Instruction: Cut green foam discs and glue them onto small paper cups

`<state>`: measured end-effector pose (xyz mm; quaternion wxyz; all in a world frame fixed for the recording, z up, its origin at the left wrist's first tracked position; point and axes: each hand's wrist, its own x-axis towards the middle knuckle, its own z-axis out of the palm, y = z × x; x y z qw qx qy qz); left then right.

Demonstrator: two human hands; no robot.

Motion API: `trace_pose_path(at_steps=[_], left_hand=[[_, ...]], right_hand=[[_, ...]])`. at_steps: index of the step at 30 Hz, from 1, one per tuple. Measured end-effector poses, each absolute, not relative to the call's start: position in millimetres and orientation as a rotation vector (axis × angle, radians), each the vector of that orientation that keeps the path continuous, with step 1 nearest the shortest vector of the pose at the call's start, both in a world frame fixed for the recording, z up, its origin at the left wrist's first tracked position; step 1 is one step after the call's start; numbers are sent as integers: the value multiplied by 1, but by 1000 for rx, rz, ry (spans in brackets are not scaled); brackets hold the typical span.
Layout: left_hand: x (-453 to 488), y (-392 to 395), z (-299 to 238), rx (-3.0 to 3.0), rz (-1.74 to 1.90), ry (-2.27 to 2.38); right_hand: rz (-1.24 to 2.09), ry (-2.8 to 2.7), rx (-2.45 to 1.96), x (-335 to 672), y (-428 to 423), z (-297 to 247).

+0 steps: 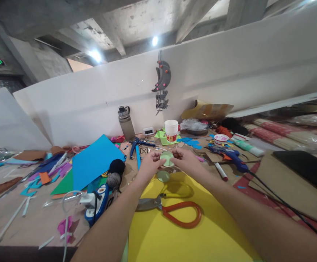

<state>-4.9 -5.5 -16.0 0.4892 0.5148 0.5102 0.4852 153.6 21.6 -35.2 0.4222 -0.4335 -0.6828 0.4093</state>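
Note:
Between my two hands is a pale green disc (167,159) with a lighter rim, pinched at its left and right edges. My left hand (152,163) has its fingers closed on the left side, and my right hand (183,157) grips the right side. Just below the hands, a second pale green disc (163,176) lies at the top of a yellow sheet (191,238). Large scissors (181,214) with an orange-red handle and a yellow handle lie on that sheet, blades pointing left, partly hidden by my left forearm.
Stacked paper cups (171,130) and a bottle (126,123) stand at the back. A blue sheet (93,162), yarn balls (116,166) and a power strip (97,205) are left. To the right lie a glue gun (236,160), a marker (221,171) and a black tablet-like slab (305,167).

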Motion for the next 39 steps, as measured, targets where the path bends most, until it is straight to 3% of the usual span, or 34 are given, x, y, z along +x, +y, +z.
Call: trace_pose_path(at_steps=[20,32,35,39], left_hand=[[-3,-7,-17,1211,1108,1042],[-3,-7,-18,1139,1090,1019],[-5,-6,-18,1220,1057,1097],[-14,-2,-18,1518,1015,1484]], right_hand=[[752,-1688,-1096,155,13,-29],[1011,-1550,-1040,156,23,-36],[1068,-1559,-1117,157,25,-37],[908,-1685,-1334,160,27,-38]])
